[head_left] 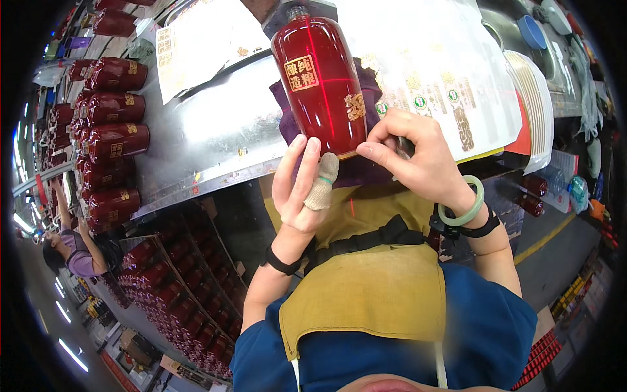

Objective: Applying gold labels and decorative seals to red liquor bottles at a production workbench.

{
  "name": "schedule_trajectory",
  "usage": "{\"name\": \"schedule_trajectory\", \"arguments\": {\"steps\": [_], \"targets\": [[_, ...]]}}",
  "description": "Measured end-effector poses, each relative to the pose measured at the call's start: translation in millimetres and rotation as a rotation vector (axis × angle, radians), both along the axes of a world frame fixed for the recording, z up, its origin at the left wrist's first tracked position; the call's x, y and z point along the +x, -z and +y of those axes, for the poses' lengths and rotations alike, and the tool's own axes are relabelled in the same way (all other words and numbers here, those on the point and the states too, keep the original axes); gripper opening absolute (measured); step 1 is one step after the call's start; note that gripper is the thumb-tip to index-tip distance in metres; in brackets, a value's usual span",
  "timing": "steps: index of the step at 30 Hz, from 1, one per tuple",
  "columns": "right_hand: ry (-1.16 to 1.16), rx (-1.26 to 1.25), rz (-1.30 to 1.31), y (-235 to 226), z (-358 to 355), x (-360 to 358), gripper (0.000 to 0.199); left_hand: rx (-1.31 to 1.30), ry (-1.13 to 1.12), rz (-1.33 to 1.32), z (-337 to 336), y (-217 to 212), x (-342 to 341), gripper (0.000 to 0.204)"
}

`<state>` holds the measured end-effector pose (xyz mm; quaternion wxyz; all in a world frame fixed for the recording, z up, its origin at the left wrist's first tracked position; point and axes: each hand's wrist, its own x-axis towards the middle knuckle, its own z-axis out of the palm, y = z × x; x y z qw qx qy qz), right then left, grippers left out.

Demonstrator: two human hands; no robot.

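Observation:
A glossy dark red bottle (pixel 320 78) with gold decals lies on a purple cloth (pixel 287 114), its neck pointing away from me. Thin red light lines cross its surface. My left hand (pixel 304 183) rests stretched fingertips against the left side of the bottle's base; a knitted cover (pixel 323 183) wraps one digit. At the base's right corner, my right hand (pixel 418 157) has thumb and forefinger drawn together. Something small and dark shows within its curled fingers, too hidden to name. A pale green bangle (pixel 473 202) circles my right wrist.
White sheets of gold and green decals (pixel 418 78) cover the bench right of the bottle; another sheet (pixel 196 49) lies left on the metal benchtop (pixel 209 130). Red bottles (pixel 114 144) stand in rows at left, more in racks (pixel 176 281) below. A co-worker (pixel 81 251) is at far left.

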<state>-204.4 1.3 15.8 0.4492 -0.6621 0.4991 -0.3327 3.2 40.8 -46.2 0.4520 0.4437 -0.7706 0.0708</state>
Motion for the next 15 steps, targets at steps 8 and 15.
{"name": "schedule_trajectory", "arguments": {"steps": [8, 15], "targets": [[0.002, -0.022, -0.012, 3.2, -0.8, 1.2, 0.019, 0.02, 0.001, -0.048, -0.6, -5.5, -2.2, 0.024], [0.007, -0.069, 0.019, 4.7, 0.7, 0.8, 0.018, 0.071, 0.067, -0.023, -5.6, -13.6, -9.9, 0.018]]}}
